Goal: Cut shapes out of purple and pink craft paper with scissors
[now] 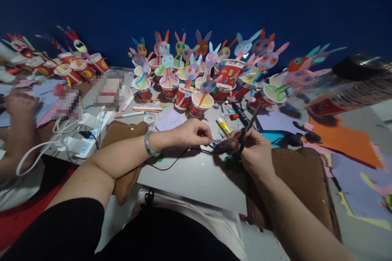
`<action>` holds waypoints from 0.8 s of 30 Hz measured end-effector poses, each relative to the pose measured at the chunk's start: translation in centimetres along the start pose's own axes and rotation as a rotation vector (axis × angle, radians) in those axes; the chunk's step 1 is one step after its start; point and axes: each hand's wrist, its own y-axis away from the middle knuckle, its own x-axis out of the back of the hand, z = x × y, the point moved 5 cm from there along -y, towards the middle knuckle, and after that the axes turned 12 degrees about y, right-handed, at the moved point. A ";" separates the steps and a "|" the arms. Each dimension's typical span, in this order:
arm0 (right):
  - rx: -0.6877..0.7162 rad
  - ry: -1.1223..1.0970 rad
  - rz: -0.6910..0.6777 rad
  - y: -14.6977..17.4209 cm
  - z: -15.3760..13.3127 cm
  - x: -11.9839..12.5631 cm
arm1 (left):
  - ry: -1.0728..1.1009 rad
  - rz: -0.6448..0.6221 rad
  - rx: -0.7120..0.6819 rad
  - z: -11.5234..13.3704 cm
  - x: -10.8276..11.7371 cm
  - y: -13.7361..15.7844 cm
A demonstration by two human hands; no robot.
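My left hand (197,132) is closed in a pinch above the table, its fingertips at a small lavender paper piece (217,142). Wrapped around dark scissors (244,140) is my right hand (255,153), with the blades pointing up and away. The right fingertips also come close to the paper piece, and I cannot tell whether they touch it. A yellow glue stick (223,126) lies just beyond the hands. Past it stand several red paper cups (200,108) holding paper rabbit heads (192,72). Under my wrists runs a thin black cord (171,168).
Brown cushions (294,179) lie beneath both forearms. To the left are a power strip (96,132) with white cables and another person's hand (21,104). Orange paper (346,138) and purple sheets cover the right side, near a large clear container (346,89). A tape roll (149,120) lies mid-table.
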 end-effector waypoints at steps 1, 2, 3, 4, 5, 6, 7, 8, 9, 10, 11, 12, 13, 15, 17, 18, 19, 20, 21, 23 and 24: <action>-0.009 -0.005 0.028 0.0 0.1 0.2 | 0.039 0.007 0.022 -0.2 0.0 0.0; -0.019 -0.004 0.041 0.0 0.1 0.2 | 0.068 0.009 0.040 -0.4 -0.1 -0.1; -0.027 0.003 0.034 0.0 0.2 0.2 | 0.083 0.005 0.051 -0.6 -0.3 -0.1; -0.031 0.013 0.008 0.1 0.2 -0.1 | 0.085 -0.003 0.053 -0.7 -0.5 -0.1; -0.027 0.022 -0.025 0.2 0.2 -0.3 | 0.073 -0.013 0.049 -0.9 -0.6 -0.1; -0.018 0.031 -0.063 0.3 0.2 -0.7 | 0.054 -0.019 0.044 -1.0 -0.8 -0.1; -0.003 0.040 -0.095 0.4 0.2 -1.0 | 0.032 -0.026 0.039 -1.1 -0.9 -0.1; 0.013 0.052 -0.119 0.5 0.1 -1.2 | 0.010 -0.029 0.035 -1.2 -1.0 -0.1; 0.028 0.067 -0.134 0.6 0.1 -1.4 | -0.009 -0.030 0.032 -1.3 -1.1 -0.1; 0.039 0.086 -0.142 0.7 0.0 -1.6 | -0.024 -0.033 0.031 -1.3 -1.1 -0.1; 0.048 0.107 -0.142 0.7 -0.1 -1.7 | -0.037 -0.038 0.030 -1.3 -1.1 -0.1; 0.051 0.128 -0.139 0.8 -0.1 -1.7 | -0.047 -0.044 0.031 -1.3 -1.2 -0.1; 0.052 0.144 -0.135 0.8 -0.1 -1.7 | -0.059 -0.050 0.032 -1.3 -1.2 -0.1; 0.044 0.157 -0.134 0.8 0.0 -1.7 | -0.084 -0.060 0.034 -1.2 -1.2 -0.1; 0.031 0.152 -0.143 0.8 0.2 -1.8 | -0.102 -0.068 0.025 -1.1 -1.2 -0.1; 0.024 0.151 -0.147 0.8 0.3 -1.8 | -0.109 -0.071 0.017 -1.1 -1.2 -0.1; 0.018 0.152 -0.149 0.8 0.4 -1.8 | -0.115 -0.076 0.009 -1.0 -1.2 -0.1; 0.014 0.153 -0.152 0.7 0.4 -1.8 | -0.120 -0.079 0.001 -0.9 -1.2 -0.1; 0.012 0.153 -0.156 0.7 0.5 -1.8 | -0.125 -0.080 -0.008 -0.9 -1.2 -0.1; 0.005 0.146 -0.161 0.7 0.6 -1.8 | -0.131 -0.087 -0.020 -0.7 -1.1 -0.1; -0.001 0.136 -0.163 0.6 0.6 -1.8 | -0.128 -0.092 -0.024 -0.6 -1.0 -0.1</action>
